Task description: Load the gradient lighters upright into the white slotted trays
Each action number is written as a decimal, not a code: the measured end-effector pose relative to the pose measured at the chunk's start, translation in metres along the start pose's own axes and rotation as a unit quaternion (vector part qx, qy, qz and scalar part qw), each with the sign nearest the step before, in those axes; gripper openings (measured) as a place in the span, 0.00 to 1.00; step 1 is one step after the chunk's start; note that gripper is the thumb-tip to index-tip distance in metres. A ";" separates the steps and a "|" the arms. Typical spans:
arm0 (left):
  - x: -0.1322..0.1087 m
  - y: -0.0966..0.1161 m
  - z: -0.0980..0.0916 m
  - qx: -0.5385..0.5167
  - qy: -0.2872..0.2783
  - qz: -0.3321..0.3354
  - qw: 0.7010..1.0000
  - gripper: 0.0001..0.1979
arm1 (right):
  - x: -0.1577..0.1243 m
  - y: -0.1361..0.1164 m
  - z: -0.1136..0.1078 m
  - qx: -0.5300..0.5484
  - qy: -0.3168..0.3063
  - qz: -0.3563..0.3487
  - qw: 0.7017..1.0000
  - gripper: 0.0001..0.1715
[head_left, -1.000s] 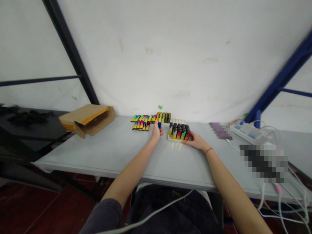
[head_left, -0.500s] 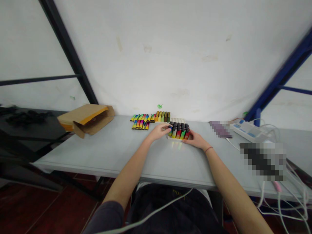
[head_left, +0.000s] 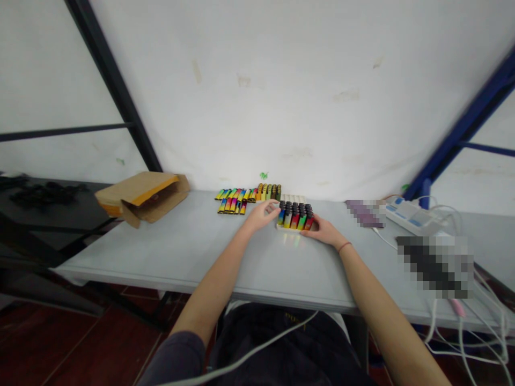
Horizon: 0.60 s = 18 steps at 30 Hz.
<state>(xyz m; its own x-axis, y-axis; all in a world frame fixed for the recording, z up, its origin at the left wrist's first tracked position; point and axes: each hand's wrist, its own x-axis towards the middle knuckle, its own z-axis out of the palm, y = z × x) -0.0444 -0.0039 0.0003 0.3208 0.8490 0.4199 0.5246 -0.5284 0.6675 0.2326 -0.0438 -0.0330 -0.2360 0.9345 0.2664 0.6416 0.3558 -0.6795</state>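
Observation:
Black-topped, multicoloured lighters stand upright in rows in a white tray on the table. My right hand grips the tray's right end, its thumb at the front corner and the other fingers partly hidden behind. At the left end, my left hand is open, fingers curved and apart beside the nearest lighters, with nothing visible in it. Just behind the lighters shows a white slotted tray. Upright yellow-topped lighters stand to its left, and more colourful lighters lie flat in two rows farther left.
An open cardboard box lies on the left of the grey table. To the right are a blurred-out purple item, a power strip and loose white cables. A wall rises behind the table.
My left hand has drawn slightly left from the lighters at the tray's left end, and its fingers have come off them. My right hand stays on the tray.

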 end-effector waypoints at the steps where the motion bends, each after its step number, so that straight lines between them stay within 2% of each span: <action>1: -0.001 0.000 -0.003 0.056 0.040 -0.026 0.997 0.16 | 0.000 0.000 0.000 -0.002 0.000 0.004 1.000 0.40; 3: -0.003 -0.002 -0.010 0.175 0.112 -0.100 0.973 0.16 | -0.001 -0.001 -0.001 -0.008 0.001 0.011 1.000 0.40; 5: -0.006 -0.007 -0.017 0.254 0.130 -0.169 0.943 0.17 | -0.001 -0.001 -0.001 -0.013 0.003 0.012 1.000 0.40; 9: -0.009 -0.016 -0.025 0.292 0.081 -0.229 0.925 0.17 | 0.000 -0.001 -0.001 -0.021 0.002 0.009 1.000 0.39; 13: -0.006 -0.018 -0.024 0.305 0.069 -0.229 0.922 0.14 | -0.001 -0.001 -0.002 -0.019 -0.003 0.012 1.000 0.39; 18: -0.003 -0.024 -0.022 0.301 0.008 -0.234 0.924 0.18 | -0.001 -0.002 -0.002 -0.020 -0.007 0.018 1.000 0.40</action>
<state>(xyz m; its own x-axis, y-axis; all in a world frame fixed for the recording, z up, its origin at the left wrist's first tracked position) -0.0758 0.0061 -0.0035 -0.0611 0.9809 0.1846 0.9484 -0.0006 0.3170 0.2330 -0.0456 -0.0305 -0.2217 0.9469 0.2329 0.6784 0.3213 -0.6607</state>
